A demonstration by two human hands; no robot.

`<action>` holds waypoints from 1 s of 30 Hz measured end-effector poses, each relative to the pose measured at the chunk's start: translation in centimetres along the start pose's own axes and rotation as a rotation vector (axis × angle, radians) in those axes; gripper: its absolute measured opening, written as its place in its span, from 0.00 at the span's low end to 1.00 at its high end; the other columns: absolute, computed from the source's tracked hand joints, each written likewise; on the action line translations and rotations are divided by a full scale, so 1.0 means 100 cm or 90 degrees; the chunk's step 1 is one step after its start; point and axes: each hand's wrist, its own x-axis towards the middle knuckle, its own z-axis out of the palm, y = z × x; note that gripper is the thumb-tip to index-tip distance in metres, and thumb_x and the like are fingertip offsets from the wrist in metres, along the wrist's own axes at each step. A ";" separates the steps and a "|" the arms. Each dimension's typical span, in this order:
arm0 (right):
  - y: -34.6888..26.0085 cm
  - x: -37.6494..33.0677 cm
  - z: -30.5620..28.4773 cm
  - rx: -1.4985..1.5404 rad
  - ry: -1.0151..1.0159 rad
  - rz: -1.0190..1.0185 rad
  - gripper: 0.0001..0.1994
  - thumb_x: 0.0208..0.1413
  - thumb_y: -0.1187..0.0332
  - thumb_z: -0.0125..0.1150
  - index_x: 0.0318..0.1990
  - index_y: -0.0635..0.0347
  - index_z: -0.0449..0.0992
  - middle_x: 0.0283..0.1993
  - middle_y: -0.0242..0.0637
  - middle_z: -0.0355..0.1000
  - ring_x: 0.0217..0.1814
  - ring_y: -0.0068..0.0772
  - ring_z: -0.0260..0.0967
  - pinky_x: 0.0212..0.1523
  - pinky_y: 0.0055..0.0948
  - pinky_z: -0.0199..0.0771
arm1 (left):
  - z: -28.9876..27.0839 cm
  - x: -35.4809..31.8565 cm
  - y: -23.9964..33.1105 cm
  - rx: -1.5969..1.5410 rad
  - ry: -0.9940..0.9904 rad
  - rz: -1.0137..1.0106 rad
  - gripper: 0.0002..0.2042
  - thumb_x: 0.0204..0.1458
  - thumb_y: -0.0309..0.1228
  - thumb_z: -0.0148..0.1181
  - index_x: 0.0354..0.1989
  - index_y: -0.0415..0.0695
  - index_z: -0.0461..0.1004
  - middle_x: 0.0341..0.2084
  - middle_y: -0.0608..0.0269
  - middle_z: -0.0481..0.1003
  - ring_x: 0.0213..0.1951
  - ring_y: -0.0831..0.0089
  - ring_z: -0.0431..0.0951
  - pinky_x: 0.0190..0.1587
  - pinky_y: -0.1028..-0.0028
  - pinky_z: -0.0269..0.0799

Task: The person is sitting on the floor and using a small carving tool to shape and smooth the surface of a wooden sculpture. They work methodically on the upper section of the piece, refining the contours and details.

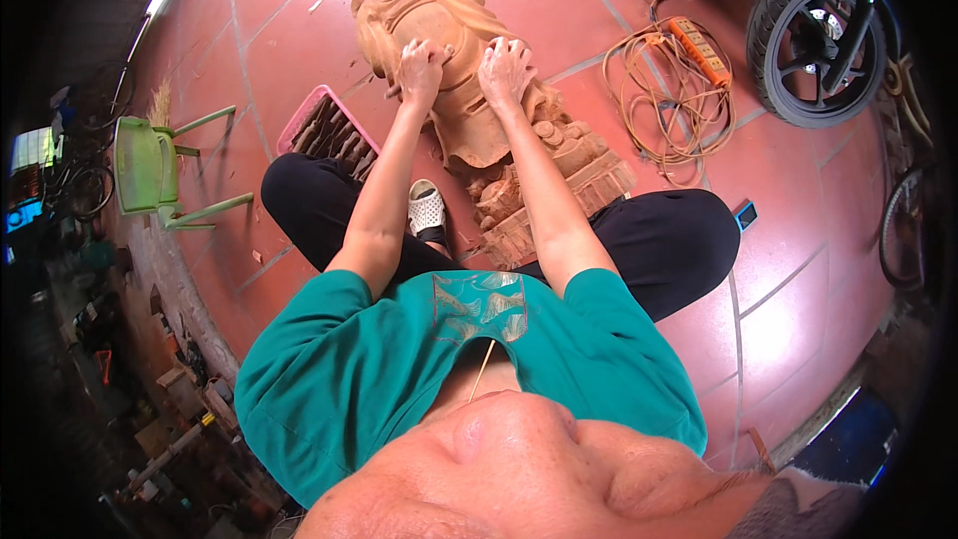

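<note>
A carved wooden statue (pixel 429 15) of a robed figure lies on the floor in front of me. Its far end is narrow, and its ornate base (pixel 579 165) is nearest my legs. My left hand (pixel 421 70) rests on the left side of the robe with its fingers curled in. On the other side, level with it, my right hand (pixel 506 70) is also closed against the wood. Whatever either hand may hold is hidden by the fingers. A pink basket (pixel 299 118) of long, thin, dark tools stands left of the statue, beside my knee.
To the left is a light green plastic chair (pixel 145 162). An orange power strip (pixel 701 52) lies on a tangle of cable (pixel 649 110) to the right, near a motorbike wheel (pixel 816 42). A small blue-edged device (pixel 745 216) sits by my right knee. Clutter lines the left wall.
</note>
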 end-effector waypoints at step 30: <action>-0.001 -0.003 0.001 -0.005 -0.021 -0.017 0.09 0.60 0.62 0.51 0.43 0.50 0.74 0.49 0.40 0.67 0.58 0.47 0.59 0.51 0.59 0.59 | -0.006 0.012 -0.001 0.043 -0.040 0.010 0.06 0.49 0.35 0.63 0.30 0.48 0.79 0.34 0.54 0.76 0.42 0.53 0.75 0.43 0.56 0.73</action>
